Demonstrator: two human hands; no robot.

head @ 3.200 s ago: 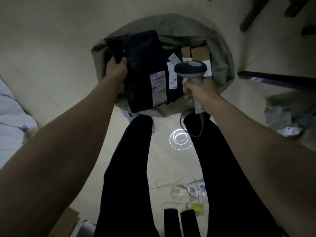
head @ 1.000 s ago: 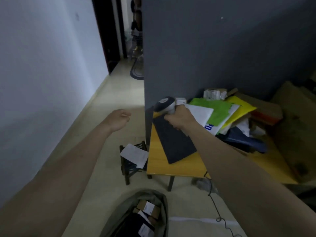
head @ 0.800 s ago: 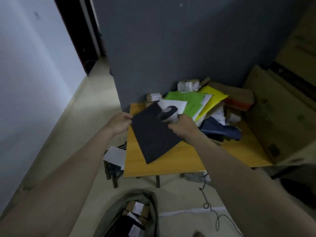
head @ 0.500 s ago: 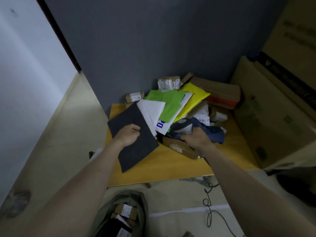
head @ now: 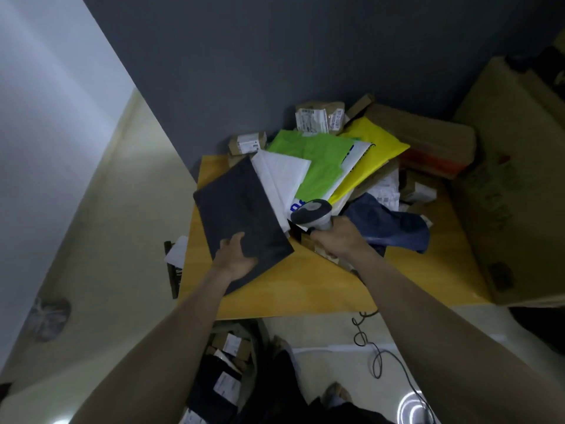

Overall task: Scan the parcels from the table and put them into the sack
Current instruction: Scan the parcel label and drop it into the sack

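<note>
The left hand [head: 237, 258] grips the near edge of a flat dark parcel [head: 241, 215], thumb on top, the parcel tilted over the left part of the yellow table [head: 305, 289] and overlapping a white mailer [head: 282, 175]. The right hand [head: 339, 240] is wrapped round the handle of the scanner [head: 312, 212], just beside the dark parcel and in front of the green mailer [head: 318, 160], yellow mailer [head: 373, 148] and blue bag [head: 394, 224]. Down on the floor, the sack [head: 263, 338] sits open below the table's near edge with parcels inside.
</note>
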